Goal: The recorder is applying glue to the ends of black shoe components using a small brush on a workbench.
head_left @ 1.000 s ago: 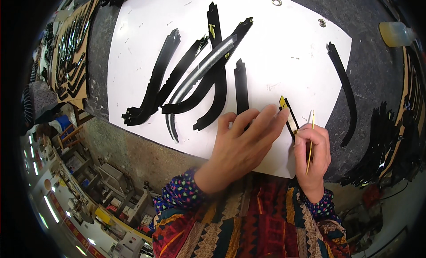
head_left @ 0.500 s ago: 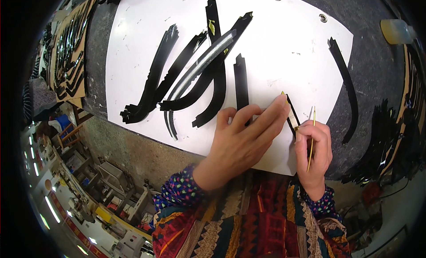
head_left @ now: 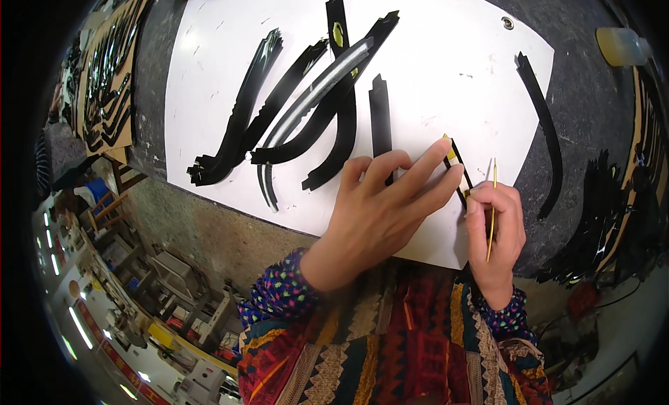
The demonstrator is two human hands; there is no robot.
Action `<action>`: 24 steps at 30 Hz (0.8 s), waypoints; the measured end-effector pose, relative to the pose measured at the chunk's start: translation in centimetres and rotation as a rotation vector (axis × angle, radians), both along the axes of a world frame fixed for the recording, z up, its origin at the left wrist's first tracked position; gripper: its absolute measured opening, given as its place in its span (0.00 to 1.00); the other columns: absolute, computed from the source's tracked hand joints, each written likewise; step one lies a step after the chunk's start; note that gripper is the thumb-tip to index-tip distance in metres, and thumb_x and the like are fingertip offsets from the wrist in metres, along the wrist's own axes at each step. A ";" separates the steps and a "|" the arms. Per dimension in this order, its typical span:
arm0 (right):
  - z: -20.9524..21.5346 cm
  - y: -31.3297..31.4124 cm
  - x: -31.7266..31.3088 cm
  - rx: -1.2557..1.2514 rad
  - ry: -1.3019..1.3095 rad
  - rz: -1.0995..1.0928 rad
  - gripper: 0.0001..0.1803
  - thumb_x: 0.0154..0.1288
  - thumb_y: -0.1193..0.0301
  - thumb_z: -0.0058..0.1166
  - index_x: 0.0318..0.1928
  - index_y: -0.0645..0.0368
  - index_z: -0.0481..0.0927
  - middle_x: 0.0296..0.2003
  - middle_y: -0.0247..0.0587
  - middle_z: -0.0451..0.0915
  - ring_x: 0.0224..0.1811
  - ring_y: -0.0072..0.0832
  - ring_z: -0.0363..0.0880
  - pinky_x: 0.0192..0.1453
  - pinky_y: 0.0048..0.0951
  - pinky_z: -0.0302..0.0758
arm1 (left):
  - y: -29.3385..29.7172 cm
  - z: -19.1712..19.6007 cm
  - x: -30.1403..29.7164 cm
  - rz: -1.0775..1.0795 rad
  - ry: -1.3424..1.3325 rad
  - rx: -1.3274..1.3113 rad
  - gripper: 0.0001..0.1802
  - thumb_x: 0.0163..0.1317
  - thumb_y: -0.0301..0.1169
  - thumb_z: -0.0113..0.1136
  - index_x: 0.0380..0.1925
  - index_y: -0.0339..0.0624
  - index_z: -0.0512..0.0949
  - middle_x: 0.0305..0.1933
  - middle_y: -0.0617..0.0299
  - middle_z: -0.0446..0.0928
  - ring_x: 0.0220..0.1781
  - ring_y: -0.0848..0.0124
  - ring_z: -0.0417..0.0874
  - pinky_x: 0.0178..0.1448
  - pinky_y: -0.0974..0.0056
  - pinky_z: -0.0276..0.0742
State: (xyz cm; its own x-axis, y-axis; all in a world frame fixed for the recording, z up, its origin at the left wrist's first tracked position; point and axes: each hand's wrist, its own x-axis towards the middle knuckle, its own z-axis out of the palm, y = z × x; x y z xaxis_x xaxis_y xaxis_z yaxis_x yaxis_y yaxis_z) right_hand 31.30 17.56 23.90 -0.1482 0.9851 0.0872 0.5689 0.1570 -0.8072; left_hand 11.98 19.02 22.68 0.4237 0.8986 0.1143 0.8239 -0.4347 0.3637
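The left hand (head_left: 380,213) lies flat and spread on a white sheet (head_left: 446,78), fingers long and loose; its fingertips (head_left: 440,149) press on the upper end of a short black strip (head_left: 459,169) with a pale yellowish band across it. That strip lies on the sheet near its lower right edge, tilted, between the 2 hands. The right hand (head_left: 496,227) is curled closed around a thin yellow stick (head_left: 492,210), held nearly upright, with the thumb tip touching the strip's lower end.

The sheet is smooth and matte, marked with faint scratches, and rests on a rough grey table (head_left: 578,98) with a speckled, felt-like surface. Further up the sheet lies a pile of long curved black strips (head_left: 306,112), glossy and overlapping; 1 of them carries a shiny white stripe along its length. A straight black strip (head_left: 380,119) lies just beside the pile, its lower end hidden behind the left fingers. Another narrow curved black strip (head_left: 543,133) lies well apart, across the sheet's right edge and onto the table. Both sleeves (head_left: 286,293) are knitted in bright patterned colours.
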 end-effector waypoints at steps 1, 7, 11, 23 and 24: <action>0.3 0.1 0.1 -0.038 -0.035 0.017 0.13 0.65 0.89 0.54 0.50 0.67 0.77 0.42 0.49 0.77 0.35 0.30 0.77 0.38 0.26 0.75 | 0.0 -0.1 -0.1 -0.001 -0.012 0.006 0.30 0.53 0.30 0.67 0.59 0.67 0.78 0.72 0.78 0.68 0.53 0.73 0.68 0.54 0.64 0.62; 2.7 1.7 0.2 0.020 -0.156 0.014 0.14 0.76 0.77 0.47 0.57 0.68 0.77 0.43 0.46 0.78 0.38 0.27 0.78 0.38 0.24 0.75 | 0.1 -0.2 -0.6 -0.007 -0.078 0.016 0.29 0.54 0.29 0.66 0.59 0.64 0.80 0.71 0.77 0.68 0.54 0.73 0.69 0.55 0.64 0.61; 1.3 2.9 -0.8 -0.166 0.386 -0.036 0.17 0.83 0.68 0.37 0.52 0.69 0.76 0.37 0.42 0.77 0.31 0.22 0.76 0.34 0.20 0.73 | 0.4 -0.4 -0.7 -0.006 -0.147 0.030 0.27 0.55 0.29 0.65 0.57 0.62 0.81 0.71 0.76 0.69 0.54 0.74 0.70 0.55 0.65 0.62; -1.9 3.8 -2.2 0.136 0.163 0.084 0.09 0.80 0.77 0.42 0.47 0.70 0.75 0.35 0.41 0.77 0.22 0.17 0.71 0.25 0.19 0.68 | 0.4 -0.8 -0.7 0.022 -0.236 0.035 0.17 0.59 0.31 0.63 0.49 0.58 0.85 0.68 0.77 0.73 0.53 0.75 0.70 0.53 0.66 0.62; -2.0 3.8 -2.2 0.135 0.162 0.087 0.09 0.80 0.77 0.42 0.47 0.70 0.75 0.35 0.41 0.77 0.22 0.17 0.71 0.25 0.19 0.68 | 0.4 -0.8 -0.7 0.017 -0.242 0.037 0.17 0.59 0.31 0.62 0.49 0.57 0.85 0.67 0.77 0.73 0.52 0.75 0.70 0.52 0.66 0.62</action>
